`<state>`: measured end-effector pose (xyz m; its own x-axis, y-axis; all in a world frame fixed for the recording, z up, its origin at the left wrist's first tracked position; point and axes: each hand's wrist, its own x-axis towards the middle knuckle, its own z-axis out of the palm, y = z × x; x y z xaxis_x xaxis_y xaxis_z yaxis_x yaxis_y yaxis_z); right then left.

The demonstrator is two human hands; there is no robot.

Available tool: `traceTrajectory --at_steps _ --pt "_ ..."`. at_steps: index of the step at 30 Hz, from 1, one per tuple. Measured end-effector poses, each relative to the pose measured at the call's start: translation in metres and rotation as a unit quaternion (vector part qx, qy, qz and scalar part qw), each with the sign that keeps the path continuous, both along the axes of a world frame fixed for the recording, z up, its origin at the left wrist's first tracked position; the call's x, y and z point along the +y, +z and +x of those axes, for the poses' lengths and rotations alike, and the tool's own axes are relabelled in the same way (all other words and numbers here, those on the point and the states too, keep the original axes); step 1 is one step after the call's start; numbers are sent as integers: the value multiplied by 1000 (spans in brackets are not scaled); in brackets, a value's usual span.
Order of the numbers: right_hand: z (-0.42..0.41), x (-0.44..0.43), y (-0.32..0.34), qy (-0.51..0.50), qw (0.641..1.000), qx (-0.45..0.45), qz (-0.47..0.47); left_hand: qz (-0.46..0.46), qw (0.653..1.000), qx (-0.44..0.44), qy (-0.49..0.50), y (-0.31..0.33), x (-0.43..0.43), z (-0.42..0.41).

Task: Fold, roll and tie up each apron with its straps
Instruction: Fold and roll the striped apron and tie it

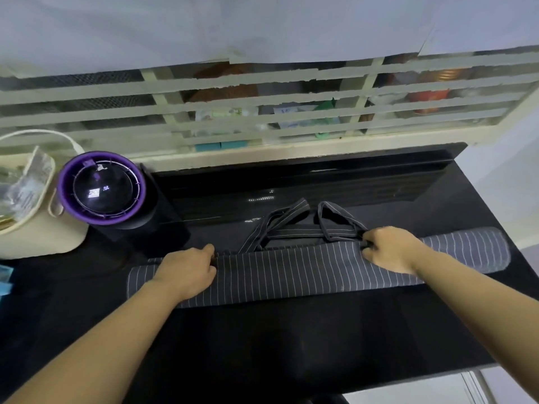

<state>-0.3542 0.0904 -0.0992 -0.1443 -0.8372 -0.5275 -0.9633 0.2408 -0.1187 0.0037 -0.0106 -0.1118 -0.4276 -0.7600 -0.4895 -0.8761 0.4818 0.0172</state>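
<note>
At the far left a cream cloth tote bag [38, 234] sits on the glossy black desk [262, 339], just beside a round black appliance with a purple rim [102, 188]. The left hand [186, 272] rests on the left part of a dark grey pinstriped cloth apron [285, 272], fingers [208, 252] curled over its far edge. The apron lies as a long narrow band across the desk, with its matching striped straps [291, 223] looped loosely behind it. The right hand [390, 249] grips the far edge where a strap joins, fingers [374, 237] curled tight.
</note>
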Motion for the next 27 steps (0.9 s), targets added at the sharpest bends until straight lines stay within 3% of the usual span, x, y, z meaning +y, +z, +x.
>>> traceTrajectory --at_steps 6,9,11,13,15,21,24,27 --pt "2 -4 -11 -15 999 21 -25 -118 992 -41 19 -11 7 -10" --pt "5 4 -18 -27 996 19 -83 -188 975 113 23 -12 20 -20" --pt "6 11 -24 -25 991 4 -129 -221 948 210 -89 -17 36 -33" --pt "9 19 -28 -39 986 -16 -161 -199 920 249 -227 -26 56 -51" --pt "9 25 -34 -64 978 -28 -196 -162 917 231 -283 -41 70 -64" --pt "4 34 -47 -78 973 -31 -214 -119 952 136 -248 -60 66 -64" --pt "24 38 -48 2 940 16 -340 -90 955 179 -221 -56 63 -70" --pt "67 38 -49 116 937 -38 -328 -84 956 217 -177 -49 56 -78"
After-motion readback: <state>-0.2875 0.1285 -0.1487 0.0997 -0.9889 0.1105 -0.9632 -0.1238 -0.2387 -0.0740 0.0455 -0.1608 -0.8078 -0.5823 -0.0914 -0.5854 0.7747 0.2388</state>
